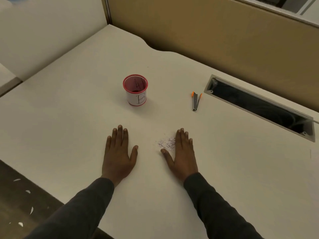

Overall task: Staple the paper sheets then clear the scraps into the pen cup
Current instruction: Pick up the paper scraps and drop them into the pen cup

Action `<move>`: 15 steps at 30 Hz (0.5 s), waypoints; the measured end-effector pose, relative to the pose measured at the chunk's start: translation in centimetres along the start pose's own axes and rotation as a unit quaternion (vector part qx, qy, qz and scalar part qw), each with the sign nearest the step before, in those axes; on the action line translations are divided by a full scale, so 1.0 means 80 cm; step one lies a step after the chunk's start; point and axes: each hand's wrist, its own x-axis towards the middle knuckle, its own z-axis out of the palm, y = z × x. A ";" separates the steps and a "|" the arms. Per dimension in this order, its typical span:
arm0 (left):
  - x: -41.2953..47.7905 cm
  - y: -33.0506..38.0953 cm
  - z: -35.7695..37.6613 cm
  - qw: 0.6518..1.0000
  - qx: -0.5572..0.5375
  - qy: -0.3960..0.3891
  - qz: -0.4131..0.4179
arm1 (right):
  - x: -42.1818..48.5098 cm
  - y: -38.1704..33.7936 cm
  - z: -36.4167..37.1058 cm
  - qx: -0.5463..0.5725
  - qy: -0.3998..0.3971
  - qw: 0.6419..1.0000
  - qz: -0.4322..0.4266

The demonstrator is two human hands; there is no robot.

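A red mesh pen cup (135,90) with a white label marked "B" stands upright on the white desk (69,109), beyond my hands. A small grey stapler (196,101) with orange ends lies to its right. A little heap of tiny paper scraps (166,144) lies on the desk between my hands, touching the inner edge of my right hand (181,152). My left hand (119,152) rests flat, palm down, to the left of the scraps. Both hands lie flat with fingers spread and hold nothing. No paper sheets are in view.
A rectangular cable slot (259,106) opens in the desk at the right. A tan partition (207,31) runs along the back. The desk's front edge falls off at the lower left, where bits of paper (20,224) lie on the dark floor.
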 end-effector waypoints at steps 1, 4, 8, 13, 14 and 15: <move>0.000 0.000 0.000 1.000 0.001 0.000 0.000 | 0.001 -0.002 0.000 0.007 -0.006 1.000 -0.015; 0.000 0.000 0.000 1.000 0.004 0.000 0.000 | -0.010 -0.016 0.000 0.013 -0.034 0.996 -0.086; -0.001 0.000 -0.001 1.000 0.006 -0.002 -0.001 | -0.024 -0.001 -0.008 0.013 -0.012 0.994 -0.107; -0.001 0.001 0.000 1.000 0.008 0.001 -0.003 | 0.021 0.033 -0.017 0.013 0.013 0.999 -0.031; -0.001 0.001 0.000 1.000 0.008 0.000 -0.004 | 0.035 0.028 -0.018 0.016 0.011 0.999 -0.040; -0.001 0.001 0.000 1.000 0.009 0.000 -0.005 | 0.048 0.020 -0.018 0.017 0.004 0.999 -0.051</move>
